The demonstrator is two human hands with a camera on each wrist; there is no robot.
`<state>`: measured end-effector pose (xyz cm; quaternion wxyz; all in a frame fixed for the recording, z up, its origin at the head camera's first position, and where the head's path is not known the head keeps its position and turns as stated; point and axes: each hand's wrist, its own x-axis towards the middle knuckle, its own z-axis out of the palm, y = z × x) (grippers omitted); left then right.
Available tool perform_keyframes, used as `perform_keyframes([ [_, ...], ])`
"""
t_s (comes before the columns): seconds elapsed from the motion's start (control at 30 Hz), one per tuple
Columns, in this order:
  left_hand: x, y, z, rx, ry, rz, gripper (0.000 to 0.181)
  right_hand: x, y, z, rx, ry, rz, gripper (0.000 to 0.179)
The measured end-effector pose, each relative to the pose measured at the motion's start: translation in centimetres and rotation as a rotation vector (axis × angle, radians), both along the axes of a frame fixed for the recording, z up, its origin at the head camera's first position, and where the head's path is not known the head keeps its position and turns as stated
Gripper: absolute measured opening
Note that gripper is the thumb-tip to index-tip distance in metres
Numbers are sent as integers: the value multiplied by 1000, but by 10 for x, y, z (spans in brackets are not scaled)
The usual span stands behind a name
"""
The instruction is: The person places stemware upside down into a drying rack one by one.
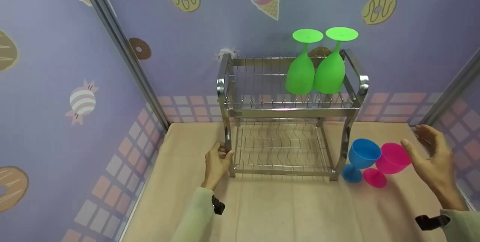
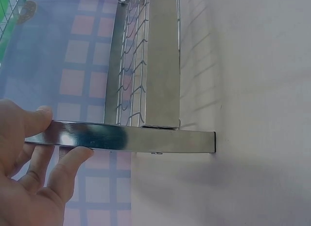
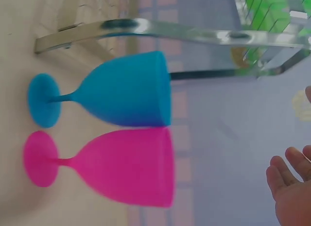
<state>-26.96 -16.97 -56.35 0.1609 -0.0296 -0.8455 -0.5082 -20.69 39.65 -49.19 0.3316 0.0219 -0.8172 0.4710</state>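
A two-tier metal dish rack (image 1: 292,113) stands on the table. My left hand (image 1: 217,163) grips its left front leg, thumb on one side and fingers on the other, as the left wrist view (image 2: 97,134) of the leg's flat metal bar shows. Two green goblets (image 1: 300,73) (image 1: 330,71) sit upside down on the upper tier at the right. Right of the rack, a blue goblet (image 1: 364,154) and a pink goblet (image 3: 126,167) stand upright side by side. Beside the pink one, my right hand (image 1: 435,159) is raised with its fingers spread, holding nothing.
The lower tier (image 1: 281,148) of wavy wire lies under the upper one. A pale cloth (image 1: 262,208) covers the table. Purple patterned walls (image 1: 232,9) close in the back and sides, with metal corner posts (image 1: 123,47).
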Motion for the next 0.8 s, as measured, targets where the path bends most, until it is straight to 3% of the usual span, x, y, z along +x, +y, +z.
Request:
perform_keyframes([
  [0.23, -1, 1, 0, 7, -30, 15, 18, 5, 20, -45, -65, -193, -120, 71],
  [0.53, 0, 1, -1, -6, -18, 27, 17, 13, 28, -97, -102, -368, -56, 90],
  [0.8, 0, 2, -1, 6, -28, 17, 17, 8, 18, -127, -188, -504, -1, 105],
])
